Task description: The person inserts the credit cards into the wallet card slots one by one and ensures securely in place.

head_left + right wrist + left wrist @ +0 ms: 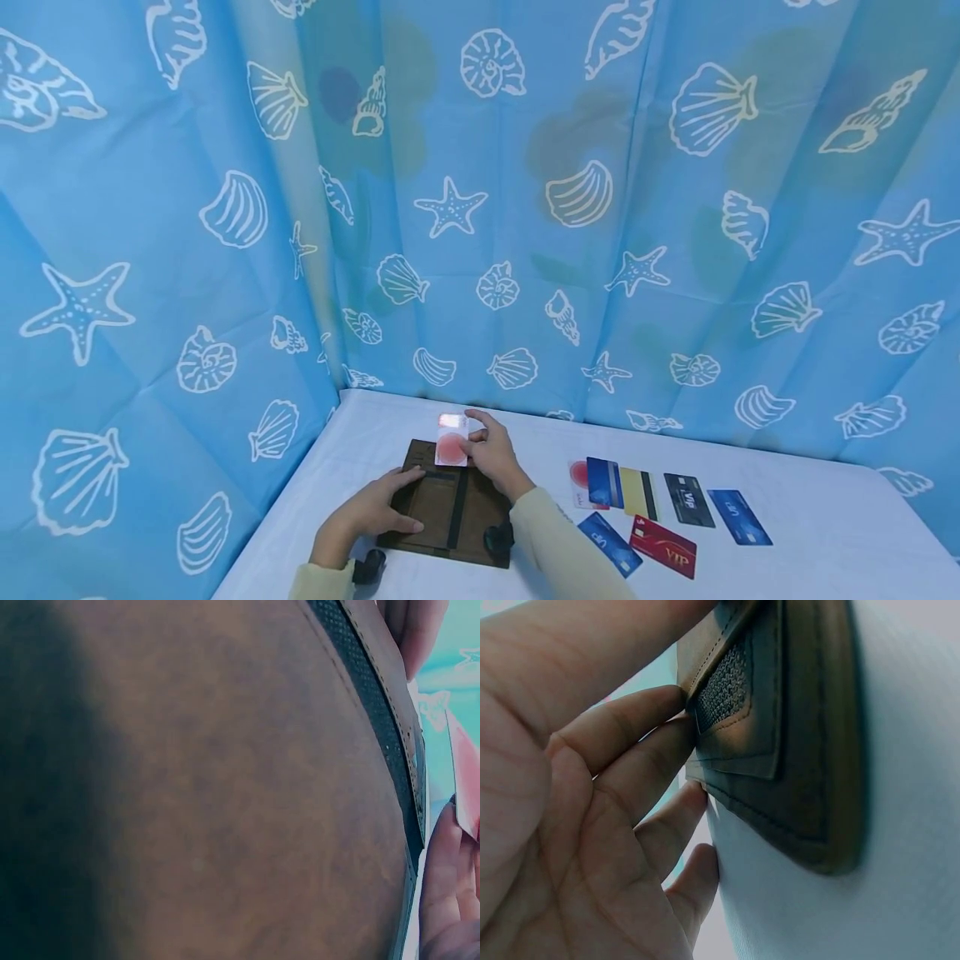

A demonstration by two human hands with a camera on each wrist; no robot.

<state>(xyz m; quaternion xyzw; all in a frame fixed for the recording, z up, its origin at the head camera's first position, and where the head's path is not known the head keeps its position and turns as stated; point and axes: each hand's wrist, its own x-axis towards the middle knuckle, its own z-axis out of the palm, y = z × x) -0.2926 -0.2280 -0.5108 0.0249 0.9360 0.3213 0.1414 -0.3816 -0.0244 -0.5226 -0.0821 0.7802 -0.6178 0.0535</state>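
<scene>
On the white-covered bench (810, 500), a brown wallet (433, 500) lies with its inner face up, the left hand (371, 504) at its left side with fingers spread and nearly straight, their tips touching the edge. Above the wallet's far part, the right hand (491, 454) pinches a pink-and-white card (452, 450) by its right side, thumb and fingers drawn together upon it (whether the card touches the leather cannot be told). To the right, well apart from the wallet, lie seven loose cards (663, 546), some overlapping, before a blue shell-patterned curtain (517, 225).
</scene>
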